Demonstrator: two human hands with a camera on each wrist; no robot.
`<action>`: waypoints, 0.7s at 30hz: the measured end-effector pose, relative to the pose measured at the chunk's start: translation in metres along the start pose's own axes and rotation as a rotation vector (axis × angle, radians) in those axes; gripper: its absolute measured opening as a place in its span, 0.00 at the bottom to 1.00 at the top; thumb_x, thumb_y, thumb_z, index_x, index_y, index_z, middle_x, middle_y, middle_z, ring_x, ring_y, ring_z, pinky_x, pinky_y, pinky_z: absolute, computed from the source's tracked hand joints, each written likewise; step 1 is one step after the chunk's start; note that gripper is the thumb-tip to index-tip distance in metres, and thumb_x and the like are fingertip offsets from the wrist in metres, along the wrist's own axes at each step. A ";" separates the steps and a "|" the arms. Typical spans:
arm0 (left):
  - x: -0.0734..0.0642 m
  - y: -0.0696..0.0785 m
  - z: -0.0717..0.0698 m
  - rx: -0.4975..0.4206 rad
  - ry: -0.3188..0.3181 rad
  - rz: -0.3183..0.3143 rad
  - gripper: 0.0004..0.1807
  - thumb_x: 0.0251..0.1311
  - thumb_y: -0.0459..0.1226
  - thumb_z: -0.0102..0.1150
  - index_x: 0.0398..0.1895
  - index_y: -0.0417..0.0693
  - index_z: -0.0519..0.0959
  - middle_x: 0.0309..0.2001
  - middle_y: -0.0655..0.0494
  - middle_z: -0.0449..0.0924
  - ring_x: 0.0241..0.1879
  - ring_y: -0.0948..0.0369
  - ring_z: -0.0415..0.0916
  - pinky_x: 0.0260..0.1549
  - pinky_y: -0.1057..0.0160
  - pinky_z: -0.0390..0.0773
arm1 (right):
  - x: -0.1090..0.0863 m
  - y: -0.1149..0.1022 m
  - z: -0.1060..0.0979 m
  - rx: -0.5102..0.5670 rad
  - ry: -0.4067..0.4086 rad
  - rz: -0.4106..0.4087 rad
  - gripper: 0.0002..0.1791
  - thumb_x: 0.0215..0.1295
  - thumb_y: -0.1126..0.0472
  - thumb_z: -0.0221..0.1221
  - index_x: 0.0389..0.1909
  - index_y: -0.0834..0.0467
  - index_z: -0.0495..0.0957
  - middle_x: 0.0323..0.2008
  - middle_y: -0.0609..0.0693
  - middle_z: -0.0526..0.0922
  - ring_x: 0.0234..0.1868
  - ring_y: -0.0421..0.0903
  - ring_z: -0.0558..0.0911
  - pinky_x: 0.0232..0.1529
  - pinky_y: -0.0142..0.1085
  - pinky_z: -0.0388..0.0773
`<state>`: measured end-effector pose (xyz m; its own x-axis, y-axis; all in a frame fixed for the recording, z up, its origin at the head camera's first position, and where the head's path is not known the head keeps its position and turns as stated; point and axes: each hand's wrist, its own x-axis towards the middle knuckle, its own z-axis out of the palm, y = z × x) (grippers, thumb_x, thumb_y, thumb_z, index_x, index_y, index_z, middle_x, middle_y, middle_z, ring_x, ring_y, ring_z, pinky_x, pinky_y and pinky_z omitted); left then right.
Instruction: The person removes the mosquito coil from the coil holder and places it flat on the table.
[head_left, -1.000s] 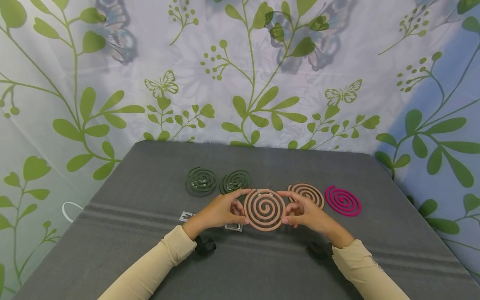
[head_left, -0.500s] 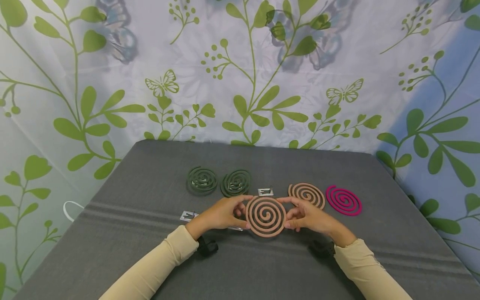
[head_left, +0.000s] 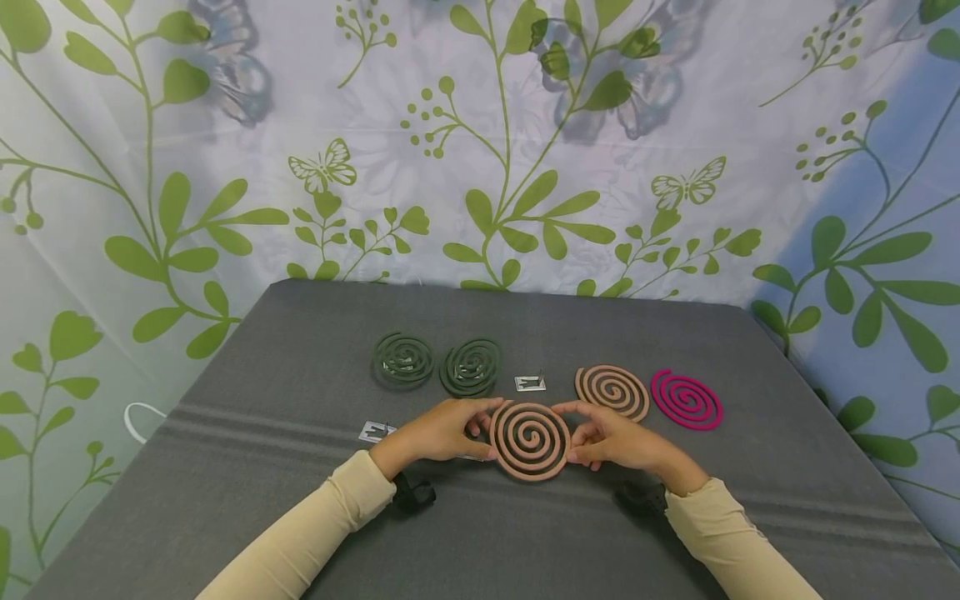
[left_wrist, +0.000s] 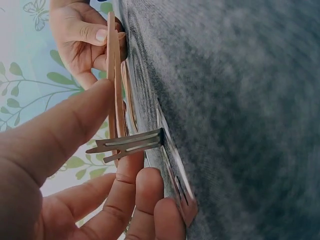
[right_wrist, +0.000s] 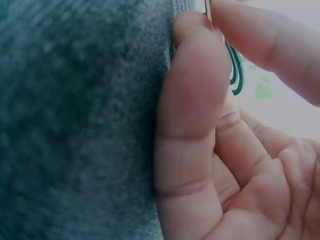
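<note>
My two hands hold a light-brown mosquito coil [head_left: 531, 436] low over the grey table, tilted with its flat face up toward the head camera. At its left rim, my left hand [head_left: 448, 429] pinches it between thumb and fingers. The right hand [head_left: 618, 437] pinches the opposite rim, its thumb on the near side. In the left wrist view the coil [left_wrist: 111, 65] appears edge-on as two thin layers, beside the upright prong of a metal coil stand [left_wrist: 145, 140]. That stand is mostly hidden by the left hand in the head view.
Two dark green coils, one at left [head_left: 402, 360] and another beside it [head_left: 471, 365], lie over metal stands. Right of centre are a second brown coil [head_left: 612, 392] and a pink coil [head_left: 687, 401]. Bare metal stands lie behind [head_left: 530, 383] and left [head_left: 375, 432]. A patterned curtain [head_left: 480, 167] hangs behind.
Both hands have brought the brown coil slightly down and toward me. It tilts flatter now, and the metal stand behind it, partly covered before, shows fully.
</note>
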<state>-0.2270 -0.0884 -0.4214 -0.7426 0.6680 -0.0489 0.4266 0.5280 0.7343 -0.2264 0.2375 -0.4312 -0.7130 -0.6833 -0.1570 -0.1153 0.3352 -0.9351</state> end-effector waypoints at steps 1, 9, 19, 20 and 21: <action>0.000 0.000 0.000 0.004 0.001 -0.004 0.44 0.66 0.38 0.78 0.81 0.33 0.67 0.50 0.55 0.85 0.45 0.62 0.78 0.47 0.63 0.77 | 0.000 0.000 0.000 -0.006 0.002 0.000 0.42 0.73 0.69 0.67 0.79 0.77 0.55 0.32 0.51 0.85 0.29 0.41 0.82 0.33 0.34 0.81; -0.001 -0.002 0.001 0.004 0.022 -0.046 0.41 0.64 0.38 0.79 0.77 0.34 0.73 0.53 0.53 0.87 0.48 0.63 0.80 0.49 0.65 0.79 | -0.001 -0.001 0.001 -0.028 0.020 0.033 0.41 0.74 0.68 0.67 0.79 0.77 0.57 0.32 0.51 0.86 0.28 0.41 0.82 0.31 0.34 0.81; 0.000 -0.005 0.001 0.002 0.032 -0.061 0.42 0.57 0.38 0.84 0.74 0.37 0.76 0.51 0.56 0.87 0.47 0.64 0.80 0.47 0.66 0.79 | -0.001 -0.002 0.002 -0.028 0.047 0.065 0.38 0.75 0.68 0.66 0.78 0.77 0.60 0.32 0.50 0.86 0.28 0.41 0.82 0.30 0.33 0.82; 0.000 -0.005 0.001 0.000 0.034 -0.062 0.42 0.57 0.37 0.84 0.74 0.37 0.76 0.51 0.55 0.87 0.46 0.64 0.80 0.46 0.67 0.78 | -0.001 -0.002 0.002 -0.029 0.050 0.067 0.38 0.75 0.68 0.66 0.77 0.77 0.60 0.33 0.51 0.86 0.27 0.41 0.82 0.29 0.33 0.82; 0.001 -0.005 0.001 -0.002 0.036 -0.064 0.42 0.57 0.37 0.85 0.74 0.37 0.77 0.51 0.55 0.87 0.46 0.64 0.80 0.46 0.67 0.78 | -0.001 -0.003 0.003 -0.030 0.054 0.070 0.37 0.75 0.68 0.66 0.77 0.76 0.60 0.33 0.52 0.87 0.27 0.42 0.82 0.29 0.33 0.82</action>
<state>-0.2288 -0.0900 -0.4259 -0.7866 0.6133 -0.0719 0.3760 0.5680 0.7321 -0.2236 0.2356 -0.4293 -0.7564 -0.6216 -0.2035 -0.0839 0.4009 -0.9123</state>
